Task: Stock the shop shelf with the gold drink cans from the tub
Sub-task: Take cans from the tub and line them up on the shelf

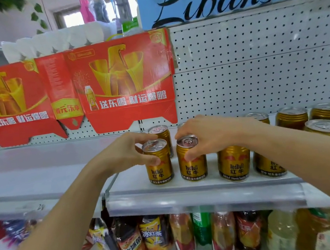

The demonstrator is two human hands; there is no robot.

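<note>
Two gold drink cans stand upright at the front of the white shop shelf (188, 186). My left hand (129, 150) grips the left can (159, 167) near its top, thumb in front and fingers behind. The can beside it (193, 165) is held the same way by my right hand (207, 135). Both cans rest on the shelf surface. More gold cans stand in rows to the right (234, 163) and one behind (160, 132). The tub is out of sight.
A perforated white back panel (256, 61) rises behind the shelf, with red cardboard advert panels (123, 84) hanging at left. Bare shelf surface lies to the left of the cans (39, 161). Bottled drinks (153, 236) fill the lower shelf.
</note>
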